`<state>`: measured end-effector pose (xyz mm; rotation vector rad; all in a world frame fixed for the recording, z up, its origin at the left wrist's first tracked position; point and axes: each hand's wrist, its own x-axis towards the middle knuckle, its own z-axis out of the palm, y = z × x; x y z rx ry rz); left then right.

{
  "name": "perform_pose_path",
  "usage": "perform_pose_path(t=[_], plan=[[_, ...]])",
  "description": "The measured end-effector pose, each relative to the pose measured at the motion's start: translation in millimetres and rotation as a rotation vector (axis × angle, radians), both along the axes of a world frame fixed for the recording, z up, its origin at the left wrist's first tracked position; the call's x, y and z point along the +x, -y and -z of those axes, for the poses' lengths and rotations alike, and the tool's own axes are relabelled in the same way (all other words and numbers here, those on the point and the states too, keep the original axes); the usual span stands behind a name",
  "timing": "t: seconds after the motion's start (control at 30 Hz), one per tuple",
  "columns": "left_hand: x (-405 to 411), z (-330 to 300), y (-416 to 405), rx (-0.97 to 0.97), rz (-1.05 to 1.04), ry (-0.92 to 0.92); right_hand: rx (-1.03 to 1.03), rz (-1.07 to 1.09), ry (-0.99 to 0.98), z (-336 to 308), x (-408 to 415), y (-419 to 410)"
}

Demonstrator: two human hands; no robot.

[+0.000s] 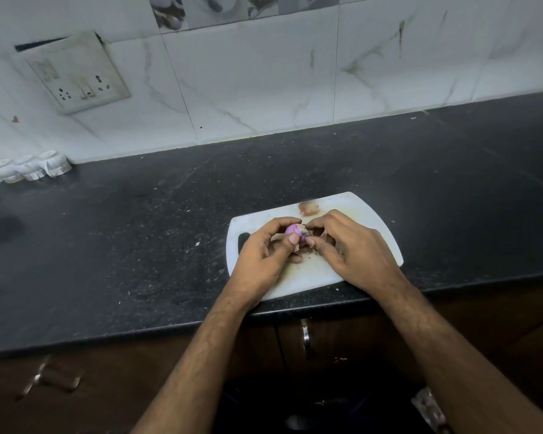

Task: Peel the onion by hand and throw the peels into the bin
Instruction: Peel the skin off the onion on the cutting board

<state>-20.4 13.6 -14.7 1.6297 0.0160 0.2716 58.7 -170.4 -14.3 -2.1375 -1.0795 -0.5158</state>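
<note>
A small purple onion (293,229) is held just above a white cutting board (351,205) near the counter's front edge. My left hand (264,258) grips it from the left, thumb and fingers wrapped around it. My right hand (355,249) meets it from the right, its fingertips pinching a bit of skin at the onion's end. A loose brownish peel (308,208) lies on the board behind my hands. Small peel scraps (308,252) lie under the onion. No bin is in sight.
The black stone counter (138,230) stretches left and right, speckled with crumbs. Three white cups (29,167) stand at the far left by the tiled wall. A switch plate (76,73) hangs on the wall. Dark cabinet doors with a metal handle (306,338) are below.
</note>
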Motion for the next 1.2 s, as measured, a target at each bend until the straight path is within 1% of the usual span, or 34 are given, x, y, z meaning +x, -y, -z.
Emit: perform_pose_path(t=[0.13, 0.33, 0.53, 0.73, 1.0, 1.2], plan=[[-0.5, 0.9, 1.1, 0.059, -0.022, -0.002, 0.049, -0.01, 0.024, 1.4, 2.0, 1.3], [-1.6, 0.7, -1.6, 0.078, -0.011, -0.009, 0.067, -0.021, 0.09, 5.9, 3.9, 3.2], [-2.0, 0.8, -1.2, 0.068, -0.005, -0.01, 0.069, -0.03, 0.091, 5.5, 4.5, 3.9], [-0.3, 4.0, -3.0, 0.144, -0.013, 0.004, 0.051, -0.024, 0.086, 5.7, 4.4, 2.1], [1.0, 6.6, -5.8, 0.129, 0.017, 0.002, 0.066, -0.02, 0.053, 6.9, 5.7, 1.8], [-0.1, 5.1, -4.4, 0.134, 0.016, -0.002, 0.026, 0.006, 0.108, 5.7, 4.7, -0.8]])
